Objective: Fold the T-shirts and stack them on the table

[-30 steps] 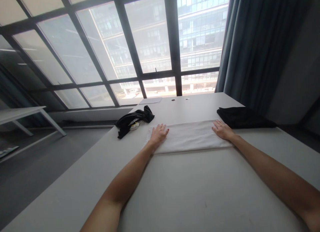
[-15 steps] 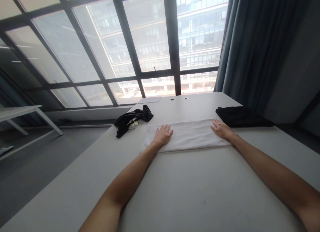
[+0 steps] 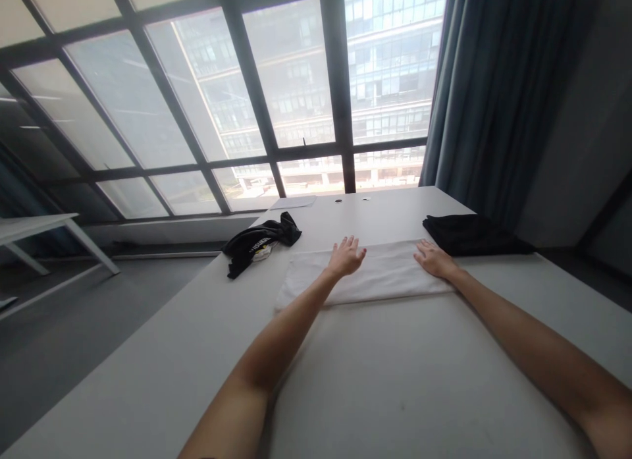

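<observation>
A white cloth [image 3: 382, 274], folded into a long flat strip, lies across the table in front of me. Over its middle-left part is my left hand [image 3: 346, 256], fingers spread and holding nothing; whether the palm touches the fabric I cannot tell. My right hand [image 3: 434, 258] rests flat on the cloth's right end, its fingers stretched out. Just beyond that hand lies a folded black cloth [image 3: 476, 235]. To the left of the white strip sits a crumpled black bag-like bundle [image 3: 261, 240] with white lettering.
The white table [image 3: 365, 380] reaches toward a large window wall [image 3: 291, 83]. A flat white sheet [image 3: 293, 202] lies at its far left corner. A blue-grey curtain [image 3: 474, 103] hangs at the right. Another white table [image 3: 37, 227] stands at the left across the floor.
My left hand has moved right along the white cloth, toward its middle, uncovering more of the left end. My right hand has stayed in place on the cloth.
</observation>
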The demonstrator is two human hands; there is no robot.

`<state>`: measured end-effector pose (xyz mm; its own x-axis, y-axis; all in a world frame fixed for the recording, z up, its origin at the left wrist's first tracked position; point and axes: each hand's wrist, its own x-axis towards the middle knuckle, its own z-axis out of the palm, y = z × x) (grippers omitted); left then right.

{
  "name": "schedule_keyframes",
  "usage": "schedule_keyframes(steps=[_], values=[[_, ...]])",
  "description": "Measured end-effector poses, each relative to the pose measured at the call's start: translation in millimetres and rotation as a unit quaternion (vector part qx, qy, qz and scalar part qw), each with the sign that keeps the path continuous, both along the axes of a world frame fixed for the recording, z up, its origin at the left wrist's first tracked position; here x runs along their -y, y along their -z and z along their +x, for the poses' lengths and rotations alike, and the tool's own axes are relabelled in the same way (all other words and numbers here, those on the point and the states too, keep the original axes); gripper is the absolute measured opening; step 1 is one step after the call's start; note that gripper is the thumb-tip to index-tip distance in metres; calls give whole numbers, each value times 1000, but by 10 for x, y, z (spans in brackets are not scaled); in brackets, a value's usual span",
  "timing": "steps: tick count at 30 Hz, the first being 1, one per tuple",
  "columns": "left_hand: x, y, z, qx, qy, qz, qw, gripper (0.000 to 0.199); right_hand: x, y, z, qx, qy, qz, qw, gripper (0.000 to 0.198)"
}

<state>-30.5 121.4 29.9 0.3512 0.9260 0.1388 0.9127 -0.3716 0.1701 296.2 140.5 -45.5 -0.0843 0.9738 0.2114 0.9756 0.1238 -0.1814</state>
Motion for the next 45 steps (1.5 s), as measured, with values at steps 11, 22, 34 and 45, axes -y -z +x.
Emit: schedule_keyframes(steps=[11, 22, 34, 45], values=[[-100, 452, 509, -27, -34, -58, 997, 65, -15, 16, -20, 0, -5, 10, 1000, 58], [-191, 406, 717, -15, -64, -46, 997, 67, -27, 30, -10, -23, 0, 7, 1000, 56], [242, 440, 858, 43, -39, 19, 998, 59, -52, 56, 27, -30, -10, 15, 999, 55], [385, 444, 920, 47, 3, 42, 998, 57, 22, -82, -2, -123, 4, 18, 992, 52]])
